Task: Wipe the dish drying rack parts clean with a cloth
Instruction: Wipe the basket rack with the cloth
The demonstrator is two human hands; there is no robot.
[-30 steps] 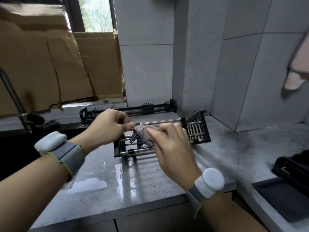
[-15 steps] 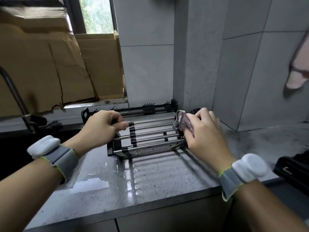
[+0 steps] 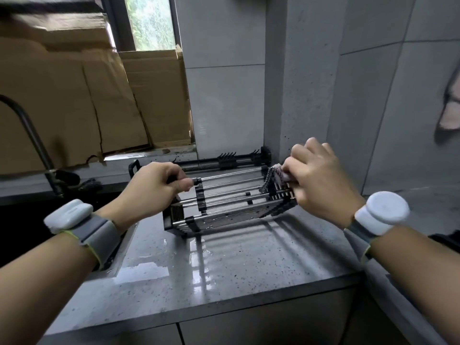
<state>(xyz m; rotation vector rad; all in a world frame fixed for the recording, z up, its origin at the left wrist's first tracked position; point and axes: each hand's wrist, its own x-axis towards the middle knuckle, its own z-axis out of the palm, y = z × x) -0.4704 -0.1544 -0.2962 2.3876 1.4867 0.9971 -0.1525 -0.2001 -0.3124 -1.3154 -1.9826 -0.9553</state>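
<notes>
A grey speckled counter (image 3: 224, 265), wet and glossy in patches, runs along tiled walls (image 3: 311, 83) in a kitchen corner, with sheets of cardboard (image 3: 74, 100) propped against the window at the back left. A dark tap (image 3: 29, 135) curves up over the sink at the far left edge. On the counter, near the corner, sits the rack (image 3: 229, 202): a black-framed part with steel rods running left to right, tilted so its far side is raised. A second, longer rack part (image 3: 224, 161) lies just behind it along the wall. The left hand (image 3: 151, 192) is curled round the rack's left end, thumb and fingers gripping the top rod by its black end cap. The right hand (image 3: 321, 180) works at the rack's right end, its fingers pinching a small bunched grey cloth (image 3: 277, 171) against the top of the black end frame. The two hands are well apart, one at each end of the rack. Each wrist carries a grey band with a white sensor: left band (image 3: 82, 227), right band (image 3: 375, 216). At the right edge, a pinkish cloth (image 3: 451, 115) hangs blurred against the wall.
</notes>
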